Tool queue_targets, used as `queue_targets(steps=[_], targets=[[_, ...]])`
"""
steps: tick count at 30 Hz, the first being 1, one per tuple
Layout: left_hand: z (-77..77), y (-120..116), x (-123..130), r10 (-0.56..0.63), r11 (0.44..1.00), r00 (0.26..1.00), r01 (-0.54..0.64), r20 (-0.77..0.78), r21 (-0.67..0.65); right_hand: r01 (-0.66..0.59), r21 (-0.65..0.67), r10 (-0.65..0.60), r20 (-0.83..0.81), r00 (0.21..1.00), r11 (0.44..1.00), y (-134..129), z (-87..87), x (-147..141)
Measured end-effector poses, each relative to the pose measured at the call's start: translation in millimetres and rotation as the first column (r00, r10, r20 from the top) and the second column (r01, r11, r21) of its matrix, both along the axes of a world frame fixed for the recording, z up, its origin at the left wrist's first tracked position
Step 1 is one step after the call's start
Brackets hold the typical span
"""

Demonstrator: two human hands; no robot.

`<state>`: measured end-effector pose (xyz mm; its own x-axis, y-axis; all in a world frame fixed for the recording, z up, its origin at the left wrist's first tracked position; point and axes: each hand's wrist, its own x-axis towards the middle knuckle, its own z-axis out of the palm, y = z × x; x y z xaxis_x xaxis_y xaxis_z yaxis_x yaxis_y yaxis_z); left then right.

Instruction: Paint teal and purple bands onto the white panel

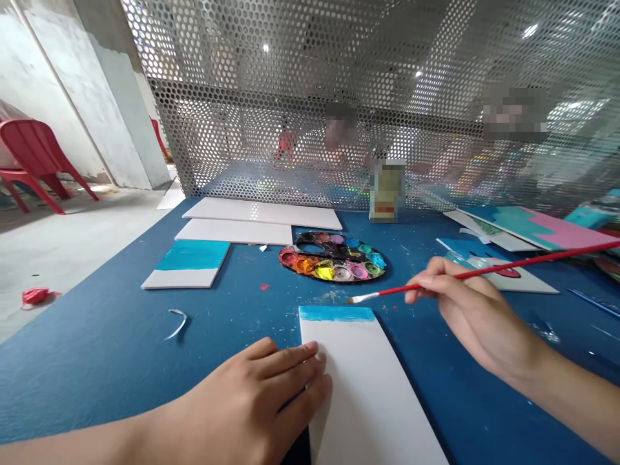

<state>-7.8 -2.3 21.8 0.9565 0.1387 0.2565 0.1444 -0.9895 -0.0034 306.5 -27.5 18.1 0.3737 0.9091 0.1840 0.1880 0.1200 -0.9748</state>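
The left hand (pixel 247 400) lies on the near blue table (pixel 87 381), its fingers together and their tips resting over the left edge of a white board (pixel 371 400). This board lies near the middle of the table's near side, with a blue band across its far end. The right hand (pixel 465 316) pinches a red-handled paintbrush (pixel 465 278) between thumb and fingers, its bristles just above the board's far end.

The paint-flecked table also carries a round watercolour palette (pixel 333 257) beyond the board. To the far left are two blank white boards (pixel 261 213) and a half-blue board (pixel 186 263). To the far right lie pink-and-teal painted boards (pixel 533 226). A blurred bottle (pixel 386 190) stands against a perforated metal screen (pixel 310 64) along the far edge. Left of the table, a red plastic chair (pixel 33 155) stands on a concrete floor (pixel 82 245), beside a concrete wall (pixel 87 97).
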Motion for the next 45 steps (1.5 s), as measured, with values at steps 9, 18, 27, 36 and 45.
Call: queue_targets(steps=[9,18,27,36,45], targets=[[2.2,-2,1,-0.004,1.000,0.999,0.003,-0.038,-0.007,-0.222,-0.052,0.222,-0.018,0.975,0.974,21,-7.0,-46],[-1.2,-2,1,0.011,1.000,0.997,-0.013,-0.075,-0.021,-0.199,-0.097,0.202,0.012,0.979,0.975,13,-11.4,-32],[3.1,-3,0,-0.004,0.999,1.000,0.004,-0.021,0.032,-0.060,-0.119,0.066,0.045,0.997,0.991,-9,-12.4,5],[-2.3,0,4,-0.024,0.994,0.999,0.021,0.030,0.109,0.120,-0.065,-0.120,0.002,0.993,0.991,-25,-3.6,34],[-0.4,-1,1,-0.007,0.993,0.999,0.001,0.050,0.120,0.008,-0.097,-0.013,-0.046,0.999,0.995,-5,-12.8,8]])
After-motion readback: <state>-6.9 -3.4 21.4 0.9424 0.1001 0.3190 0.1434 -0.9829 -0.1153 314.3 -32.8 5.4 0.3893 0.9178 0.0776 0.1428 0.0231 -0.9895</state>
